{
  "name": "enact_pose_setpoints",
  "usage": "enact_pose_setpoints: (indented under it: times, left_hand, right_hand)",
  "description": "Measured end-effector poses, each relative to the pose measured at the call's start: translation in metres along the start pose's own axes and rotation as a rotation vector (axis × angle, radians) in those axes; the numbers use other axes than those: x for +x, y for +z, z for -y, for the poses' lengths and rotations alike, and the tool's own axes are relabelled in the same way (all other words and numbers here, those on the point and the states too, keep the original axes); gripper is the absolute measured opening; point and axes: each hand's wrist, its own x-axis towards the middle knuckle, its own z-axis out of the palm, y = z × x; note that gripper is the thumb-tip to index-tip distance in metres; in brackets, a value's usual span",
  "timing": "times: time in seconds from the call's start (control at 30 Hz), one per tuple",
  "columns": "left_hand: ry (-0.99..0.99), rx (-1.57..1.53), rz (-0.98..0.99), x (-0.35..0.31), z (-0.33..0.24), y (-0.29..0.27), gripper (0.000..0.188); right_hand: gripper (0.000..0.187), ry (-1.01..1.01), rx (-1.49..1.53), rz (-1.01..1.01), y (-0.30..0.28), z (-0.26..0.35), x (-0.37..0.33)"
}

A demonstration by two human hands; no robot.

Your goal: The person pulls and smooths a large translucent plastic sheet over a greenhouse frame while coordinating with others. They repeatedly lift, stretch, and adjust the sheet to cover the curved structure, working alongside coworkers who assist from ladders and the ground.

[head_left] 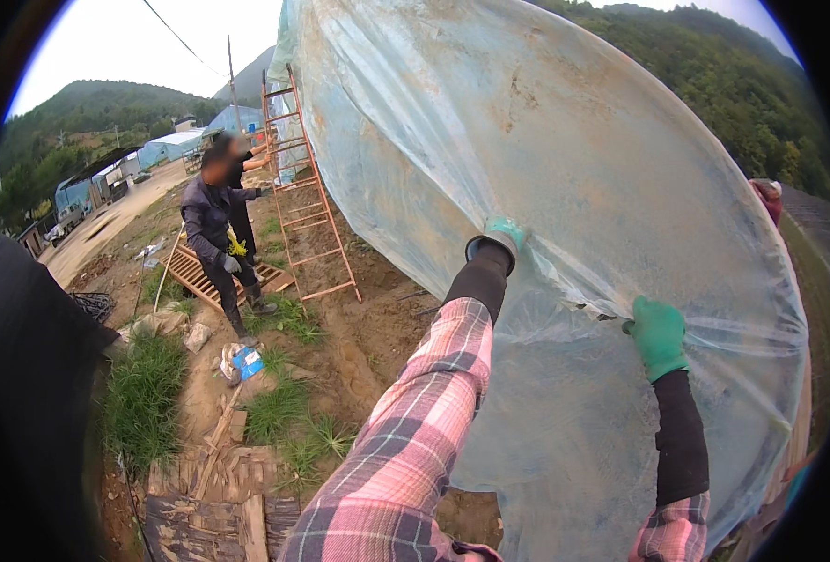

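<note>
Left hand (506, 230) and right hand (658, 337) clutch bunched film (574, 169) right of centre; a ladder (307, 223) stands upper left.

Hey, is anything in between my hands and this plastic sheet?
Nothing visible but your gloves: the right hand grips a bunched fold of the plastic sheet, and the left hand is against it, its grip unclear. The orange ladder stands farther off to the left, clear of both.

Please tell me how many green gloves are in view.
2: one on the left hand, against the sheet, and one on the right hand, lower and further right. Others may be hidden.
</note>
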Motion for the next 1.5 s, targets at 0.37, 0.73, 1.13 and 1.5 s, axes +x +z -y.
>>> enact_pose_setpoints:
  times: [0.37,0.73,1.13,1.5]
  left_hand:
    - [-0.015,-0.024,-0.037,0.011,-0.013,0.012,0.028]
    - [0.028,-0.036,-0.124,0.010,-0.027,0.016,0.025]
    - [0.074,-0.100,-0.127,0.023,-0.037,0.023,0.028]
    - [0.072,-0.177,-0.123,0.011,-0.056,0.015,0.029]
  right_hand:
    - [0.035,-0.028,0.006,-0.032,0.006,-0.008,-0.004]
    - [0.039,-0.005,-0.051,-0.023,0.008,-0.021,-0.011]
    - [0.034,-0.013,-0.072,-0.050,0.012,-0.032,-0.019]
    - [0.036,-0.032,-0.135,-0.020,0.024,-0.049,-0.029]
